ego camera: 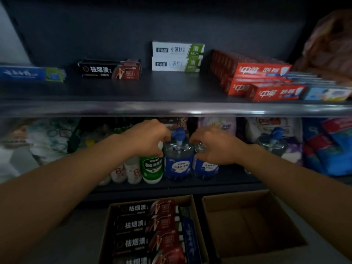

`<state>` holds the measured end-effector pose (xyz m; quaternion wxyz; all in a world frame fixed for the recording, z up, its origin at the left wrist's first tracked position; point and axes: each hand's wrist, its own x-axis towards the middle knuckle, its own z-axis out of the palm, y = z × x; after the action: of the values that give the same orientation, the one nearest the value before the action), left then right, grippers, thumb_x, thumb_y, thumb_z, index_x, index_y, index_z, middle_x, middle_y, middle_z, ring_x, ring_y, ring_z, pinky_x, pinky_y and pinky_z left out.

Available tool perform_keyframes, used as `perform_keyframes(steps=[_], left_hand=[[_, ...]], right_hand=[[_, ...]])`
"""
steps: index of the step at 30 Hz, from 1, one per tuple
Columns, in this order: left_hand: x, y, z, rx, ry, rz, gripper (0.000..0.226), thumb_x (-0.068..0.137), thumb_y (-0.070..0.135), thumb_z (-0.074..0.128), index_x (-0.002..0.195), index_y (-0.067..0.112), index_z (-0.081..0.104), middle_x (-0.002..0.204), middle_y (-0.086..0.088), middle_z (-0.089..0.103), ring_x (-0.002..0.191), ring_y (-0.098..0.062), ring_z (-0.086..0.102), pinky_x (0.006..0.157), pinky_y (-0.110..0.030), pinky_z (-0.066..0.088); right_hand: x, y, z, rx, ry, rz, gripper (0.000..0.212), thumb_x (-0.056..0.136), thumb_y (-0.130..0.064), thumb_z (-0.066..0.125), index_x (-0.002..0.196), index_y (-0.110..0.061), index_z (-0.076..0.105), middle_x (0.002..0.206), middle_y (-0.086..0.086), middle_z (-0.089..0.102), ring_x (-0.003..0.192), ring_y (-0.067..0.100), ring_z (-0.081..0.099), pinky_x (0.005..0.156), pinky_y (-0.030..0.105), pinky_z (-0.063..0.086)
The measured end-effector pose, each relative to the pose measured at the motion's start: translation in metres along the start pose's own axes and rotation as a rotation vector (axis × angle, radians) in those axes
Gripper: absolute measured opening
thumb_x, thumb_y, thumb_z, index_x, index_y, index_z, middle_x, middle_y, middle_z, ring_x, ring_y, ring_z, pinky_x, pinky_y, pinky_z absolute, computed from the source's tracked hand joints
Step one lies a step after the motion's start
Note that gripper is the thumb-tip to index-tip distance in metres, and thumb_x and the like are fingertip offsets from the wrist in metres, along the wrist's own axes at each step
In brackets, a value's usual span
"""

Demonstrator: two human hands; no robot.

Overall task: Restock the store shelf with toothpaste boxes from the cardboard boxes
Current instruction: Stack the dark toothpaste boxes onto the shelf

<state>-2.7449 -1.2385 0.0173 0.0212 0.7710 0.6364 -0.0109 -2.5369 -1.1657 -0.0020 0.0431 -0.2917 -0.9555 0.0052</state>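
Across the upper half, 9 to 3 o'clock: dark store shelf (pixel 171 88) with a shiny metal front rail, stocked with toothpaste boxes lying flat.
- At 2 o'clock: red toothpaste boxes (pixel 262 80), stacked in rows, largest group on the shelf.
- At 3 o'clock, touching the red group's right side: light blue boxes (pixel 323 88).
- At 12 o'clock: two white-and-green toothpaste boxes (pixel 177 56), one on top of the other, against the back wall.
- At 10 o'clock: black-and-red toothpaste boxes (pixel 110 69), a short row.
- At 9 o'clock: one blue toothpaste box (pixel 32 73), at the frame's left edge.

At 5 o'clock, on the floor: open cardboard box (pixel 253 225), brown inside, nothing seen in it.

At 6 o'clock, just beside it: second cardboard box (pixel 105 233), filled with black-and-red toothpaste cartons (pixel 144 231) in a column, with a blue one (pixel 190 237) on edge along the right wall.

Centre band, below the rail: lower shelf (pixel 190 181) with household goods.
- Blue pump bottle (pixel 178 159) at centre, a second like it (pixel 204 166) just right, a third (pixel 272 143) toward 3 o'clock.
- Green bottle (pixel 152 166) left of centre, white bottles (pixel 125 173) beside it.
- Blurred packets at both ends, not identifiable.

Left hand (pixel 146 136): fingers curled downward, over the green bottle's top, beside the pump head; whether gripping it cannot be told.

Right hand (pixel 213 145): fingers curled over the top of the second blue bottle; actual grip cannot be told.

No toothpaste box in either hand.
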Motion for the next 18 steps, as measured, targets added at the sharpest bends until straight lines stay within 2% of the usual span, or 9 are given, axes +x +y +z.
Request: perform_keyframes(steps=[7,11,15,18], left_hand=[[-0.082,0.006,-0.032,0.025,0.055,-0.029,0.057,0.074,0.027,0.081,0.125,0.014,0.06,0.12,-0.002,0.063,0.107,-0.019,0.059,0.091,-0.036,0.051],[-0.123,0.012,-0.034,0.017,0.093,-0.073,0.052,0.072,0.031,0.081,0.118,0.016,0.064,0.112,0.001,0.065,0.096,-0.015,0.059,0.082,-0.031,0.05],[-0.147,0.013,-0.017,0.036,0.033,-0.135,0.038,0.071,0.032,0.078,0.104,0.015,0.069,0.1,-0.004,0.068,0.089,-0.02,0.062,0.078,-0.038,0.054],[-0.149,0.007,-0.003,0.034,0.001,-0.168,0.043,0.072,0.034,0.078,0.109,0.015,0.067,0.105,-0.005,0.066,0.094,-0.022,0.062,0.08,-0.038,0.054]], right_hand=[[-0.033,-0.066,-0.036,-0.072,-0.013,0.025,0.032,0.08,-0.03,0.065,0.109,-0.016,0.061,0.109,0.002,0.06,0.099,0.019,0.055,0.083,0.042,0.051],[-0.044,-0.098,-0.041,-0.095,-0.018,0.009,0.034,0.079,-0.032,0.067,0.106,-0.012,0.061,0.104,0.005,0.061,0.094,0.022,0.057,0.08,0.043,0.051],[-0.045,-0.114,-0.025,-0.098,-0.079,-0.026,0.036,0.08,-0.033,0.067,0.105,-0.009,0.058,0.105,0.007,0.06,0.093,0.025,0.057,0.078,0.046,0.053],[-0.038,-0.116,-0.009,-0.088,-0.081,-0.074,0.033,0.081,-0.032,0.066,0.105,-0.011,0.057,0.106,0.005,0.058,0.094,0.022,0.055,0.079,0.043,0.051]])
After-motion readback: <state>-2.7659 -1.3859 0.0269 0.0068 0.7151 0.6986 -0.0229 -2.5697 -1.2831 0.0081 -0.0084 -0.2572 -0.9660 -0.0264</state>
